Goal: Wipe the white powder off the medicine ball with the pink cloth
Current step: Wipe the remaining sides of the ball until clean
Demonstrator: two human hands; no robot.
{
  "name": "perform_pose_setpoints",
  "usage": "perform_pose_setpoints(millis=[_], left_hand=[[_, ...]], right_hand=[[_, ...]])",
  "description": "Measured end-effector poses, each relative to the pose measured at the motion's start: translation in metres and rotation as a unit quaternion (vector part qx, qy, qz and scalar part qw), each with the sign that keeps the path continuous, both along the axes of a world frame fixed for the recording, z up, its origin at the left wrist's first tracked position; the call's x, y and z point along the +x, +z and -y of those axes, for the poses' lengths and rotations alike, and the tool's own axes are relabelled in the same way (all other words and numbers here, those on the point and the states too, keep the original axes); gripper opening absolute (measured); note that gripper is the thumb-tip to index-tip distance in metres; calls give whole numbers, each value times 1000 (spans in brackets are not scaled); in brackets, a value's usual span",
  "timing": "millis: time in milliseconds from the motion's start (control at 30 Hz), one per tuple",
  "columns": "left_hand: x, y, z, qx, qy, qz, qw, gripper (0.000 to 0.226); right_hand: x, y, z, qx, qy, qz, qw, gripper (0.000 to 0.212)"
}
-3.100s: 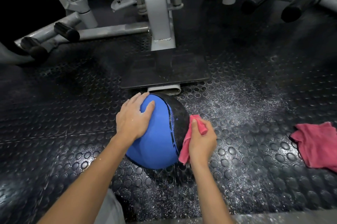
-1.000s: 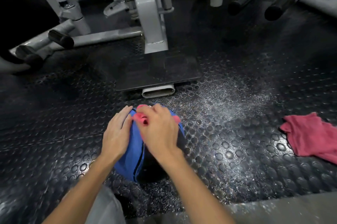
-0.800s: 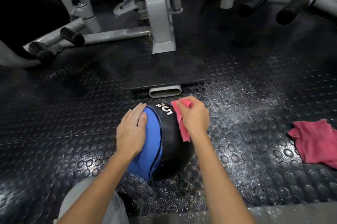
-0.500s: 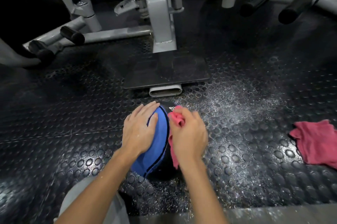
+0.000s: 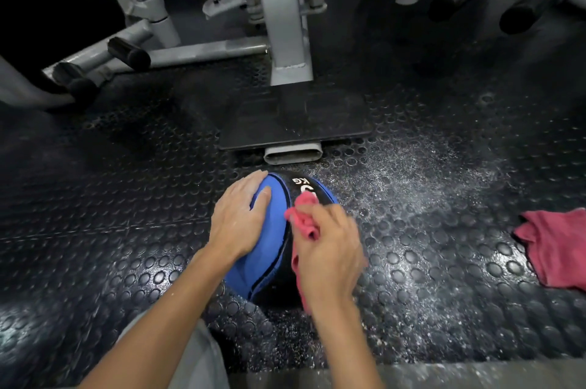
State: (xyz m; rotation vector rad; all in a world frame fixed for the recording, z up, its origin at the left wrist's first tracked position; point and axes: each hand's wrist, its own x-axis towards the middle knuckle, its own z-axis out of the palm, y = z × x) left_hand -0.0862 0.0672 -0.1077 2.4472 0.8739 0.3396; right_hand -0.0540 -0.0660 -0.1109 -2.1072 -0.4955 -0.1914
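Observation:
A blue and black medicine ball (image 5: 269, 255) sits on the studded black rubber floor, with white "KG" lettering on its black band at the top. My left hand (image 5: 236, 220) lies flat on the ball's blue left side, fingers straight. My right hand (image 5: 329, 249) grips a bunched pink cloth (image 5: 302, 219) and presses it against the black band on the ball's right side. The hand is slightly blurred. Part of the cloth hangs down under my palm.
White powder (image 5: 412, 179) is scattered over the floor to the right of the ball. A second pink cloth (image 5: 558, 249) lies at the right edge. A grey gym machine frame (image 5: 282, 24) with a black base plate (image 5: 295, 119) stands just behind the ball.
My right hand has rubbed the cloth back and forth over the ball's top and right side. The ball has turned a little under my hands, showing more of the black band.

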Motion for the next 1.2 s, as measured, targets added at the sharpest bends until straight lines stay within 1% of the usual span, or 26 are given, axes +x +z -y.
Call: perform_pose_setpoints(millis=[33, 100, 167, 200, 267, 300, 367, 433, 467, 567, 633, 733, 800, 867, 967, 1033, 1100, 1133, 1167, 1200], left_hand=[[-2, -1, 3, 12, -15, -1, 1000, 57], [-7, -4, 11, 45, -44, -4, 998, 67], [-9, -6, 19, 73, -68, -1, 995, 70], [-9, -7, 21, 77, -77, 0, 994, 69], [-5, -4, 23, 79, -92, -4, 993, 70], [-1, -2, 22, 76, -92, -10, 993, 71], [8, 1, 15, 55, -76, -26, 995, 66], [16, 5, 8, 35, -67, -43, 996, 60], [18, 6, 6, 32, -75, -41, 996, 61], [18, 7, 8, 46, -118, -28, 992, 73], [16, 5, 15, 64, -141, -32, 987, 79], [21, 4, 32, 103, -163, -54, 980, 81], [29, 4, 41, 115, -168, -68, 977, 78], [38, 6, 42, 110, -156, -75, 979, 69], [51, 12, 28, 73, -133, -70, 986, 57], [57, 11, 9, 12, -109, -71, 991, 48], [61, 8, -10, -54, -82, -76, 992, 46], [62, 7, -18, -77, -74, -78, 991, 49], [62, 7, -23, -91, -71, -77, 990, 52], [61, 7, -27, -101, -69, -73, 990, 54]], right_hand=[[15, 5, -7, -33, 6, -11, 999, 12], [54, 14, -26, -91, 43, -77, 992, 8], [91, 23, -44, -127, 94, -166, 973, 5], [102, 25, -49, -139, 117, -191, 965, 5], [106, 28, -43, -142, 130, -196, 962, 8], [99, 26, -33, -121, 120, -173, 970, 8], [70, 19, -5, -59, 77, -121, 988, 11], [37, 12, 18, 13, 48, -100, 994, 12], [26, 9, 24, 29, 40, -100, 994, 11], [32, 7, 23, 6, 25, -116, 993, 11], [59, 8, 15, -15, 14, -159, 987, 9], [113, 2, 3, -68, 30, -244, 967, 7], [131, -2, 2, -75, 50, -278, 956, 7], [126, -1, 9, -61, 31, -264, 962, 10], [81, 2, 26, -25, -1, -179, 984, 11], [41, 5, 29, -15, 12, -114, 993, 12], [17, 4, 24, 4, 27, -58, 998, 13], [16, -2, 22, 18, 20, -49, 998, 13], [21, -9, 21, 41, 2, -64, 997, 12], [30, -18, 22, 71, -26, -104, 992, 11]])
